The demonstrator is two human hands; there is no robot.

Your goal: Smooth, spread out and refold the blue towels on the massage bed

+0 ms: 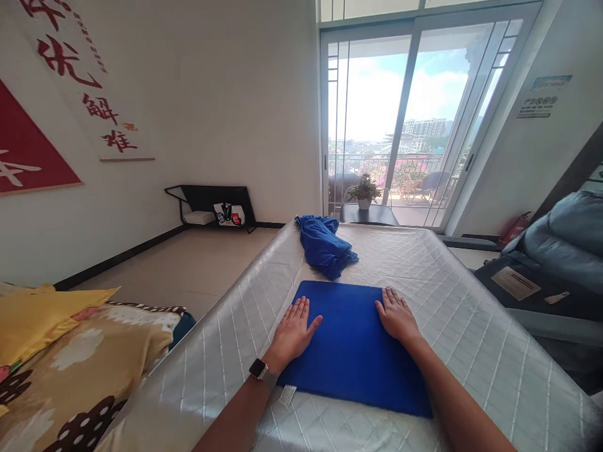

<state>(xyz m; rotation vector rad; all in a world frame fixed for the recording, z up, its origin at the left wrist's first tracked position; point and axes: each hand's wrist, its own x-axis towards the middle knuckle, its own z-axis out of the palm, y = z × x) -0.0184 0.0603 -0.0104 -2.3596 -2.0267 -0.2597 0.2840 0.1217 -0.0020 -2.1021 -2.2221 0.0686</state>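
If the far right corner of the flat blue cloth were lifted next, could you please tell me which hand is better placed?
The right hand looks better placed: its fingers lie at that corner of the flat blue cloth, while the left hand rests at the opposite side.

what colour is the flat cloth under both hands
The cloth is blue, best seen in the head view.

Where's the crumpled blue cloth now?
Near the head view's centre, the crumpled blue cloth lies at the far left corner of the quilted silver cover, just beyond the flat rectangular blue cloth.
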